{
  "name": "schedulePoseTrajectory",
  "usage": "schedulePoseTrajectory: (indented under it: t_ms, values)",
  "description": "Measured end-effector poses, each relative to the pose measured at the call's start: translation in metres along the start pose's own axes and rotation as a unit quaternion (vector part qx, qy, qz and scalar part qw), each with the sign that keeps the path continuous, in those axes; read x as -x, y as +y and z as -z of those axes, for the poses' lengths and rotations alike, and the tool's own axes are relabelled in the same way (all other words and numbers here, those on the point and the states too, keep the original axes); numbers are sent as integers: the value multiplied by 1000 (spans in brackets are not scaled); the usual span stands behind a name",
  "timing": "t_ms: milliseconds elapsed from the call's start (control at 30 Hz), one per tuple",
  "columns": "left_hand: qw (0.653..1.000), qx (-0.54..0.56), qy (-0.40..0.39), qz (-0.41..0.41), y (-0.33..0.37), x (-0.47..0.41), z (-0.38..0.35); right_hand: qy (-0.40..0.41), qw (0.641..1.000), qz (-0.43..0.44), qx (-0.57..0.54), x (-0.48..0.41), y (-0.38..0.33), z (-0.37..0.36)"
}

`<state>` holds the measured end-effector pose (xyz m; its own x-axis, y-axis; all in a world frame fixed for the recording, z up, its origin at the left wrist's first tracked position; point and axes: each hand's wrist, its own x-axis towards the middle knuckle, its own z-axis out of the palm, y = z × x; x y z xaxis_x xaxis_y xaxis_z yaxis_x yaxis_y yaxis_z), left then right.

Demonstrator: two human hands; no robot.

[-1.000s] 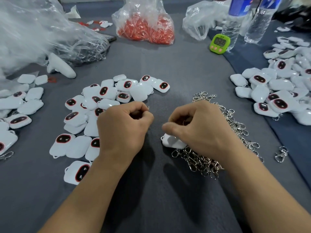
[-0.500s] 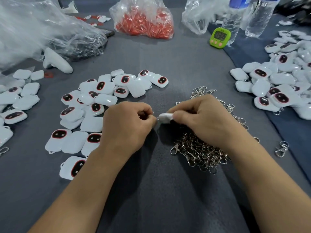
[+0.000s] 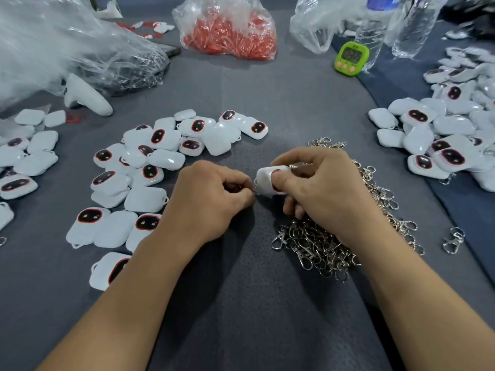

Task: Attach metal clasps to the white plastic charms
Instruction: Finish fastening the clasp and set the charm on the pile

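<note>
Right fingers point(image 3: 280, 180) pinching 1 charm point(image 3: 266, 178), thumb over its dark face, held between my 2 hands, just beside clasp pile point(image 3: 321, 245) on counter point(image 3: 241, 303). Left fingers point(image 3: 235, 184) curled tight on clasp point(image 3: 253, 188); only a sliver of metal shows, right at charm's corner loop.

Risks, my read:
- joint hidden by knuckles, so ring could miss loop
- too much force could snap thin plastic loop
- dropped clasp would tangle in pile
- thumb may smudge printed face
</note>
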<state>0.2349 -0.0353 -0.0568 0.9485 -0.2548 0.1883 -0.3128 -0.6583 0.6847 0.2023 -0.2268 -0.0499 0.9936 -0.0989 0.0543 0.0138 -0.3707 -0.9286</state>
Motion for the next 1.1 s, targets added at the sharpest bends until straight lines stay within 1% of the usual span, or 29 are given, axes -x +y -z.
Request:
schedulePoseTrajectory:
  t_ms: [100, 233, 400, 533, 667, 900, 1100]
  values:
    - [1000, 10, -14, -10, 0, 0, 1, -6, 999, 30, 37, 1, 0, 0]
    - [1000, 11, -23, -12, -1, 0, 1, 7, 996, 41, 82, 0, 0, 0]
    - [1000, -6, -9, -28, 1, 2, 0, 31, 990, 60, 127, 4, -4, -2]
    - [998, -27, -16, -46, 5, 3, 2, 46, 985, 88, 144, 9, -9, -5]
    - [997, -42, -10, -59, 6, 5, 2, 48, 982, 90, 161, 9, -11, -4]
    - [988, -101, 8, -113, 9, 6, 1, 49, 978, 88, 180, 10, -14, -4]
    - [971, -183, 14, -156, 17, 7, -2, 41, 978, 84, 184, 10, -14, -7]
